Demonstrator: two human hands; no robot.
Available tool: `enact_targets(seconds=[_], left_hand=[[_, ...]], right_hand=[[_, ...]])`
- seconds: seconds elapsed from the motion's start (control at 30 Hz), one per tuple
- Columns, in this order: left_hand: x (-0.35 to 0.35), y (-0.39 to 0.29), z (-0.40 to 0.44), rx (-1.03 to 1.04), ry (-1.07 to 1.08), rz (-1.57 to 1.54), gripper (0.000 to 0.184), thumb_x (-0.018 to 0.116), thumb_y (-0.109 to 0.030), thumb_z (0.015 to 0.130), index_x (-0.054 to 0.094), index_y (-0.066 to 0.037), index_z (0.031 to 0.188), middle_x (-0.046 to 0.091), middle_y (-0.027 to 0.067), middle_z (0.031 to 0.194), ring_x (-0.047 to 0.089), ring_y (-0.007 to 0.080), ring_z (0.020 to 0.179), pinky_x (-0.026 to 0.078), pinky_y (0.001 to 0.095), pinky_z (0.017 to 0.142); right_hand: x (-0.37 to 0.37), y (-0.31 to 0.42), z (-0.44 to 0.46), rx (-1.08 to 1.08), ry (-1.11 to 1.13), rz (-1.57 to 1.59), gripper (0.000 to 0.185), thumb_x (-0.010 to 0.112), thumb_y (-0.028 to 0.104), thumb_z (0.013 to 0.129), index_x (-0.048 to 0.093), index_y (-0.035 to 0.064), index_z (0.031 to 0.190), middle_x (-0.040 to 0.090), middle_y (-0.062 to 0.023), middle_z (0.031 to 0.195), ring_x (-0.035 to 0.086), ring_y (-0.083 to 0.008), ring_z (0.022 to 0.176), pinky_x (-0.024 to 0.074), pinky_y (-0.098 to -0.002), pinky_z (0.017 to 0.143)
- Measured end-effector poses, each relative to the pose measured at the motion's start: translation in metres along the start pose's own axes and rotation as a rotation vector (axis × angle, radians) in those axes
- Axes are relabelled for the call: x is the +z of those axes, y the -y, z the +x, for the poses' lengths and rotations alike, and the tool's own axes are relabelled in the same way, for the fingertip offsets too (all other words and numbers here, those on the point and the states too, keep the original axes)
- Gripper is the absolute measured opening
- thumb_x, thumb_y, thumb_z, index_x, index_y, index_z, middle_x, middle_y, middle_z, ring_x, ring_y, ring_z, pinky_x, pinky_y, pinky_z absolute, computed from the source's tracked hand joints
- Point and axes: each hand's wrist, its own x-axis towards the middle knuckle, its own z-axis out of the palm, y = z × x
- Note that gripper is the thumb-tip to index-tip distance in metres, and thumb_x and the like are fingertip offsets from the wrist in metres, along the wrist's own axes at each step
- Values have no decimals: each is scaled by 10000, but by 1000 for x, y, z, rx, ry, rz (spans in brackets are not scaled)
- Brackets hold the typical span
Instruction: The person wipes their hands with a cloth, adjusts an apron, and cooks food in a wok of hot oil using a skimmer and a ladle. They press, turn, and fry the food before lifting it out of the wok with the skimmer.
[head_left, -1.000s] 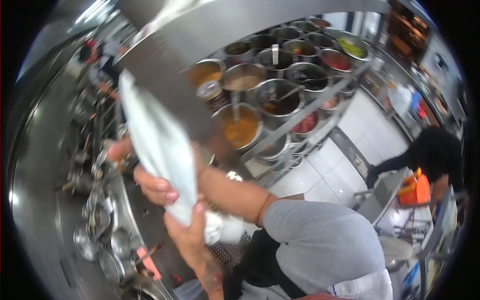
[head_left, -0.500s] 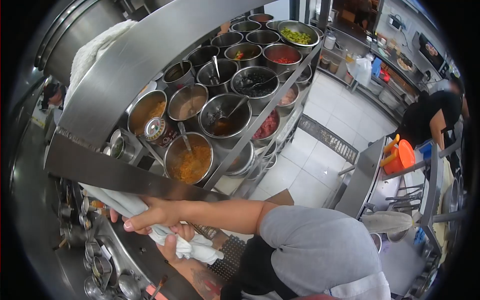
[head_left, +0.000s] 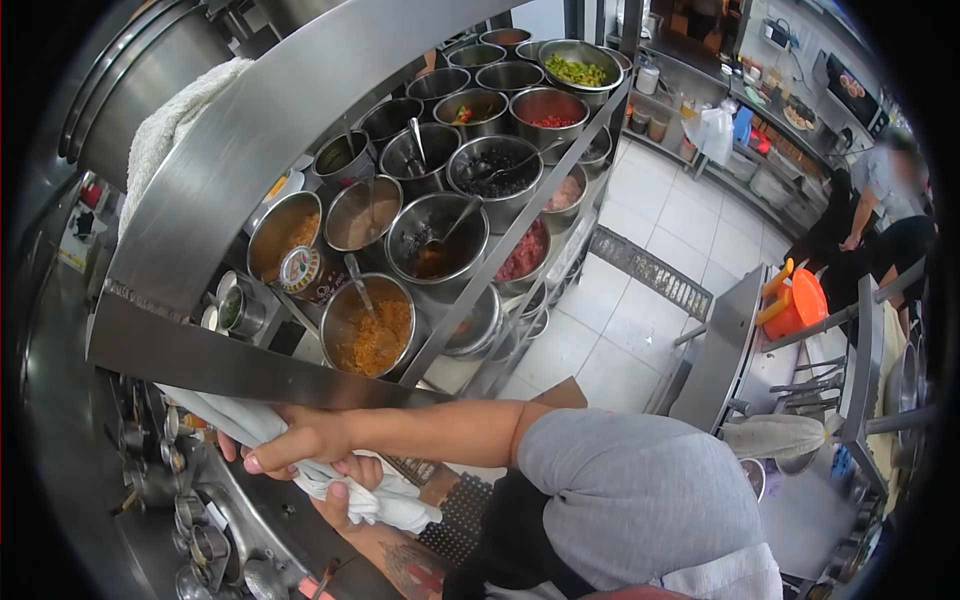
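Down between seven and eight o'clock in the head view, the cook has a cloth (head_left: 315, 476) in both hands, and that is what catches my eye. It's pale, nearly white with a faint greenish-grey cast. Toward ten o'clock it runs out in long, flattish folds, like a thick strap; toward four it bunches into a whiter, crumpled tail that hangs loose. The stretch between the hands is creased and gathered.

The right hand (head_left: 305, 437) has its grip closed around the upper part, thumb laid along it. The left hand (head_left: 347, 497) is lower, its grip curled firmly about the bunched part, thumb up.

A broad steel rail (head_left: 250, 372) crosses just above the cloth's upper end; I can't tell whether they touch. From the cloth, a bowl of orange crumbs (head_left: 368, 325) sits near twelve o'clock, small steel pots (head_left: 208, 542) at eight, and an orange tub (head_left: 800, 305) out at two.
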Motion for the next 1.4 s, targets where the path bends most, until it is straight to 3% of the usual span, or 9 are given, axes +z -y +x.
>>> enact_targets(seconds=[0.2,0.37,0.47,0.57,0.6,0.8,1.0,1.1,1.4], left_hand=[[3,-1,-3,-14,3,27,351,629,-245,780,412,-29,951,375,23,605,265,97,430,222,259,441],[16,-6,-12,-30,-47,-11,346,633,-196,766,397,-17,944,401,45,626,306,101,423,254,264,427],[55,-10,-19,89,-323,478,261,606,-151,767,428,-25,911,347,13,595,284,93,434,237,252,432],[51,-13,-18,33,-227,397,251,598,-134,761,429,-20,908,349,10,591,279,96,428,231,252,428],[44,-12,-16,24,-204,336,279,597,-110,756,405,-2,929,430,69,677,337,100,419,269,258,410],[44,3,-14,4,-186,135,285,607,-112,739,416,5,915,418,57,627,299,93,413,230,260,413],[44,0,-15,-6,-227,180,300,597,-160,735,414,-16,925,324,-1,585,230,81,437,216,247,439],[42,-2,-15,4,-217,144,304,604,-130,736,411,14,921,407,47,603,288,94,416,230,270,420],[43,-2,-15,-18,-185,142,305,605,-136,743,415,11,931,407,44,601,295,99,421,242,270,427]], right_hand=[[-1,2,0,22,43,17,313,621,204,705,475,8,900,438,-49,658,405,-108,456,317,-254,420],[3,2,-2,37,87,124,296,592,117,728,443,-2,955,373,-21,551,365,-85,424,287,-234,407],[17,9,-13,127,125,369,217,553,89,718,439,10,884,358,-28,535,330,-93,416,285,-256,399],[18,9,-15,95,76,266,208,551,87,717,439,11,875,357,-25,533,331,-96,415,286,-257,399],[15,11,-15,98,62,211,218,561,96,715,448,4,876,397,-34,554,354,-107,415,300,-260,401],[13,26,-20,93,-18,40,283,598,116,711,467,-21,921,415,-45,534,389,-111,435,300,-251,411],[11,19,-17,84,-13,25,258,589,147,722,484,-26,882,449,-41,583,420,-113,447,346,-257,428],[9,15,-14,88,30,73,253,591,152,724,478,-22,869,439,-38,563,413,-112,443,345,-259,427],[7,16,-16,79,14,43,294,604,150,718,469,-20,918,425,-44,555,403,-107,447,307,-244,420]])
